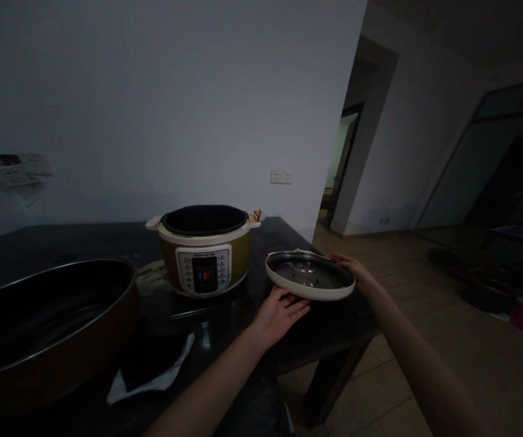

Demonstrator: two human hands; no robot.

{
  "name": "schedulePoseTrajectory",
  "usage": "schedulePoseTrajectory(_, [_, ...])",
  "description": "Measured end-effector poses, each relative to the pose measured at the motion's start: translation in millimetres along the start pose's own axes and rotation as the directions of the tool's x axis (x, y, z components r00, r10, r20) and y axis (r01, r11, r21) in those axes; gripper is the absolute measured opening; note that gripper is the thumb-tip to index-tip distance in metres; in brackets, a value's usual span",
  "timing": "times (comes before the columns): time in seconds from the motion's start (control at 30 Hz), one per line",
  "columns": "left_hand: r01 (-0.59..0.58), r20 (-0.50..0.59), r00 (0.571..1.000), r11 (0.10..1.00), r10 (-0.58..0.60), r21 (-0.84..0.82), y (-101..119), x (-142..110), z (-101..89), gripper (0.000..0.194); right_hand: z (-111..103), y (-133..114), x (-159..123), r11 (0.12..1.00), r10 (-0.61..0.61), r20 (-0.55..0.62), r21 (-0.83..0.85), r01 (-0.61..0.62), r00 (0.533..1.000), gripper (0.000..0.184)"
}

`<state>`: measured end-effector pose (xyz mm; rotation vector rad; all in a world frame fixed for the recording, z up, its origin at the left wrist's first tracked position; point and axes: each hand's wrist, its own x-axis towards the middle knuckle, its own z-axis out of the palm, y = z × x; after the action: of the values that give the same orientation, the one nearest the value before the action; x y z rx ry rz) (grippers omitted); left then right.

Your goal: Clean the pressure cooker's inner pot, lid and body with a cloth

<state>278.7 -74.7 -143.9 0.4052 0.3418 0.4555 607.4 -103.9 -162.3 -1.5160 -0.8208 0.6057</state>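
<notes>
Left hand [276, 317] has an open grip under the lid [307, 278], right hand [355, 270] grips its edge, cooker [242, 258] on the bench [93, 240].

Big pan [102, 340] at 8 o'clock gets chopped by the left edge. Cooker [204, 267] button labels, dead centre, are way too tiny to read. Right hand [351, 270] is partly tucked behind the lid [309, 285], around 4 o'clock. Papers [22, 170] at 10? Total blur.
</notes>
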Motion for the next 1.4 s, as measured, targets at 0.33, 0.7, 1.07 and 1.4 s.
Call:
schedulePoseTrajectory(0.33, [-0.016, 0.010, 1.000, 1.000, 0.016, -0.014, -8, -10, -1.0, 0.043, -7, -5, 8, 0.999, 0.029, -0.135, 0.048, -0.023, 0.990, 0.022])
schedulePoseTrajectory(0.7, [-0.031, 0.012, 0.999, 0.999, 0.030, 0.024, -12, -27, -8.2, 0.066, -3, -49, -65, 0.995, 0.100, 0.031, -0.010, -0.100, 0.994, 0.044])
schedulePoseTrajectory(1.07, [-0.315, 0.267, 0.830, 0.017, 0.489, 0.949, 102, -165, -81.9, 0.030, 14, -110, -139, 0.886, -0.306, -0.276, -0.432, 0.167, 0.911, 0.033])
schedulePoseTrajectory(1.4, [0.049, 0.102, 0.914, -0.355, 0.394, 0.933, 109, -227, -161.3, 0.039, 173, -106, -191, 0.830, -0.379, 0.443, -0.226, 0.511, 0.812, 0.028])
